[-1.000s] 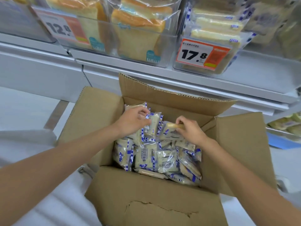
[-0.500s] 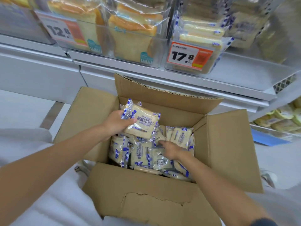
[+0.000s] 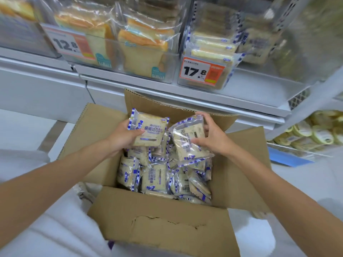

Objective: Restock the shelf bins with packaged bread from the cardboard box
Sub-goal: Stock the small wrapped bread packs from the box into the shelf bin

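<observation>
The step in hand looks like the pick-up: each hand holds one packet of bread raised over the open cardboard box (image 3: 157, 229), and neither packet has reached the shelf yet. The left hand (image 3: 121, 137) grips the left packet (image 3: 151, 131) by its left edge, thumb across the printed front and fingers curled behind, so the packet faces up and sits nearly square to the view. The right hand (image 3: 212, 139) clamps the right packet (image 3: 185, 145) at its upper right side, thumb on the clear front and fingers wrapped over the top corner; this packet hangs tilted, its lower end dipping toward the box. The two packets sit just beside each other, and whether their edges touch cannot be told. Below them the box is well filled with more blue-checked packets (image 3: 157, 178) lying in a loose heap. On the shelf (image 3: 259, 93) above, the clear bin (image 3: 229, 75) behind the 17.8 price tag (image 3: 202, 72) holds stacked packets with the same blue-checked edging, so it is likely the destination; the bin to its left holds bagged toast loaves (image 3: 143, 52) of a different kind. The next move would call for carrying both packets up and forward over the box's rear flap and laying them flat onto that stack, one after the other, since the bin opening looks narrow and is already fairly full at the front.
</observation>
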